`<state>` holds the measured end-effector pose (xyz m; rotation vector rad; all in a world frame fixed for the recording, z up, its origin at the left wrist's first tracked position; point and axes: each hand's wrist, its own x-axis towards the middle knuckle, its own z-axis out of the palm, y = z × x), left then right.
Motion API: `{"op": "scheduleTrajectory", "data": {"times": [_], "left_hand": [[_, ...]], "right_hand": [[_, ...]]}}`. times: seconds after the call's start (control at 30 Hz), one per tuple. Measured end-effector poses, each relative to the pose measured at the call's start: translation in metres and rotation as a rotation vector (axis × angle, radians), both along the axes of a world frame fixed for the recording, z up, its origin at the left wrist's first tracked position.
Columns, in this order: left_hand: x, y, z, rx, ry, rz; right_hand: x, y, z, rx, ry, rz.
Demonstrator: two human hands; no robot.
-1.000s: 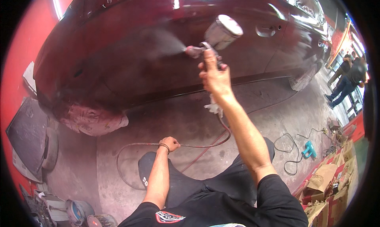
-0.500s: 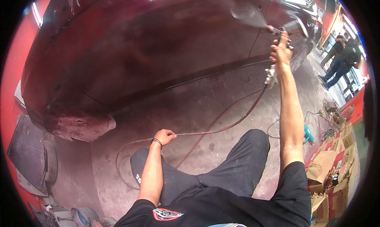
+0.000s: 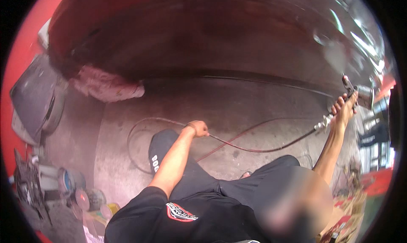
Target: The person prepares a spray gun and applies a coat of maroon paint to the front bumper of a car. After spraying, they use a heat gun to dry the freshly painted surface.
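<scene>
While we face the side of the dark red car (image 3: 203,39), our right hand (image 3: 345,109) is wrapped round the handle of a spray gun (image 3: 348,84), near the right part of the car. The gun's nose points at the car, just apart from it, and a pale mist (image 3: 335,56) spreads between the two. A cup (image 3: 366,98) sits on the gun, toward the car's right end. From a pale fitting (image 3: 324,122) under that hand, a hose (image 3: 271,150) sags in front of the car and runs to our left hand (image 3: 198,128). Our left fingers are curled round the hose, well apart from the car, above our left knee. Past this hand the hose bends into a loop in front of the car's left part, and another stretch of it crosses the concrete floor (image 3: 169,105) below the car.

At the car's left end, a pinkish cover (image 3: 106,85) hangs over the wheel. Just beyond that end, a grey panel (image 3: 34,94) leans by a red wall (image 3: 29,39). Well out from the car's left end stand a bucket (image 3: 70,180) and a can (image 3: 94,199). Cardboard boxes (image 3: 352,209) lie well out from its right end.
</scene>
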<state>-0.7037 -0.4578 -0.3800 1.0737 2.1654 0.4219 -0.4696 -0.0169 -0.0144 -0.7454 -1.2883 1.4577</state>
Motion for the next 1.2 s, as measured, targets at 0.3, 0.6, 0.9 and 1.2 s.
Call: {"op": "scheduleTrajectory", "data": {"times": [0.3, 0.6, 0.9, 1.2], "left_hand": [[0.014, -0.027, 0.046, -0.163, 0.089, 0.154], [0.015, -0.077, 0.057, -0.125, 0.052, 0.285], [0.007, -0.1, 0.048, -0.099, 0.028, 0.338], [0.01, -0.054, 0.045, -0.101, 0.056, 0.217]], "right_hand": [[-0.117, -0.21, 0.009, 0.092, -0.045, 0.276], [-0.247, -0.382, -0.004, 0.261, -0.06, 0.589], [-0.253, -0.477, -0.034, 0.587, -0.05, 0.834], [-0.194, -0.385, -0.043, 0.337, -0.16, 0.651]]}}
